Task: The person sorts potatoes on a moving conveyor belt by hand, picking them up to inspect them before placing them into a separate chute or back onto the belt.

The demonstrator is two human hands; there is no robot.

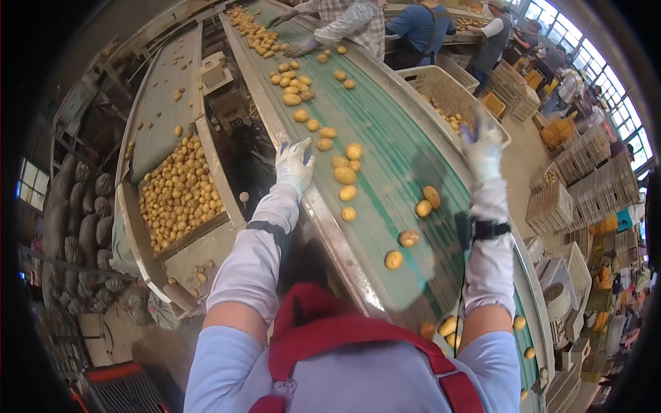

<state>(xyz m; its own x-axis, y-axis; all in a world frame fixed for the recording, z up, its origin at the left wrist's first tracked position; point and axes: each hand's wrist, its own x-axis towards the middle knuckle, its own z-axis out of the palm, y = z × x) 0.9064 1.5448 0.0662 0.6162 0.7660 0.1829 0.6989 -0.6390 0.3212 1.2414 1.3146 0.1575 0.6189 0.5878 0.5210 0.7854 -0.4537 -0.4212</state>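
Potatoes [345, 175] lie scattered along a green conveyor belt [385, 124]. My left hand [295, 165], in a white glove, is at the belt's near left edge, fingers apart and holding nothing, just left of a few potatoes. Over the belt's right edge is my right hand [483, 148], also gloved and raised; its fingers are smeared by motion, so their shape and any contents are unclear. Two potatoes [431, 197] lie on the belt to its lower left.
Left of the belt, a bin [234, 199] holds many small potatoes. A co-worker's gloved hand [301, 47] reaches over the far belt. A crate [427, 76] with potatoes stands beyond the right rail. Stacked crates [551, 206] are farther right.
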